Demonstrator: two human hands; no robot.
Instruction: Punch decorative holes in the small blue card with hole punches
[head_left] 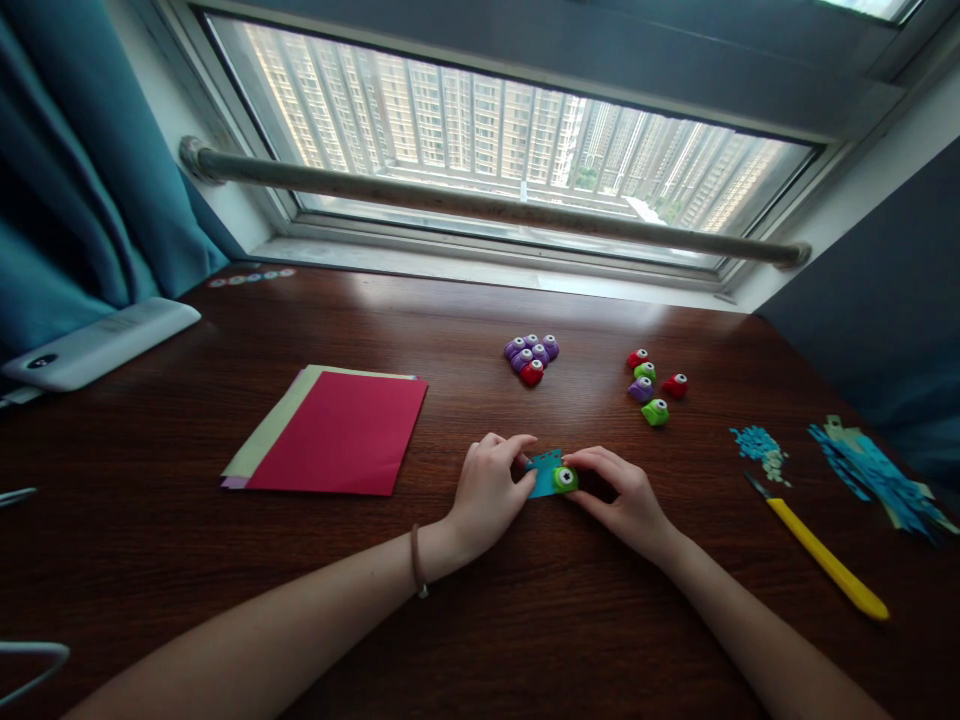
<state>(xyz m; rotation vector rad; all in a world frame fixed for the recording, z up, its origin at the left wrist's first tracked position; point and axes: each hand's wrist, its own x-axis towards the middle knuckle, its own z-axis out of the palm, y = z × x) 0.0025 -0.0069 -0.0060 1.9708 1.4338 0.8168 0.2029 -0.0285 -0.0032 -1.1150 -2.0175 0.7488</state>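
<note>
At the far left a teal curtain (pixel 67 170) hangs past the table's back corner, and a white flat device (pixel 97 342) lies at that left edge of the dark wooden table (pixel 465 620). Near it, the stack of coloured paper sheets (pixel 334 432) — red on top, pale green showing beneath — lies flat, well apart from the hands, with bare wood between it and the near edge.

The left hand (pixel 489 492) rests on the table at the middle, fingers curled, thumb and forefinger pinching the left side of a small blue paper piece (pixel 541 474). The paper lies between the two hands, touching both. On its right part sits a green paper punch (pixel 565 479), and the right hand (pixel 624 495) is closed around that punch, fingertips on top of it.

Behind the hands, toward the window sill, a cluster of purple punches with one red (pixel 532 357) stands on open wood; further right a looser group of red, green and purple punches (pixel 655 388) stands well apart from the hands.

Right of the right forearm lies a yellow craft knife (pixel 825 556), angled — its tip near a little heap of blue paper bits (pixel 759 447). At the right edge, blue paper scraps (pixel 874 472) spread out.
</note>
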